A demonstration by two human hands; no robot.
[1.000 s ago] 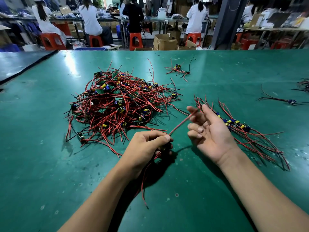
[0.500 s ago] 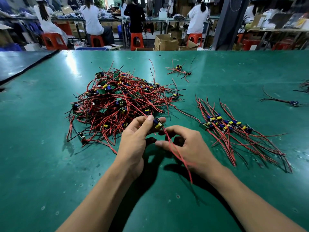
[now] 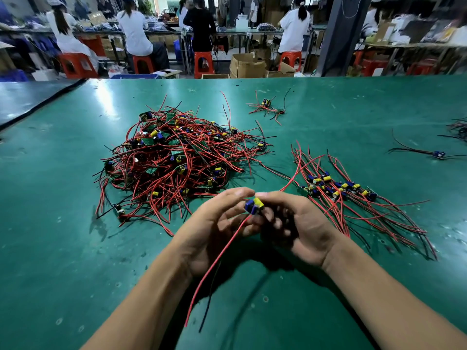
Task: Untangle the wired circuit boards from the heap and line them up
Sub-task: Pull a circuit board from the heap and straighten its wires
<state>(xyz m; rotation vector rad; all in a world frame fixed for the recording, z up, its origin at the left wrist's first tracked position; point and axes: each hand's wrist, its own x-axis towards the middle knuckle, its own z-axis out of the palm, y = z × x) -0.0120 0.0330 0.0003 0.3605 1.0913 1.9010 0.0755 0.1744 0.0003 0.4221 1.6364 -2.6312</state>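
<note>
A tangled heap of circuit boards with red and black wires lies left of centre on the green table. To the right, a row of sorted boards lies side by side, wires trailing toward me. Above the table in front of me, both hands hold one small circuit board with a blue and a yellow part. My left hand pinches it from the left and my right hand grips it from the right. Its red wire and a black wire hang down between my forearms.
A small bunch of wired boards lies at the far centre. A single board with wires rests at the right, and more wires show at the right edge. Beyond the table people sit on red stools at workbenches.
Both hands have lifted the board and drawn it closer to me. The red wire that hung under my right hand now hangs down between my forearms.
</note>
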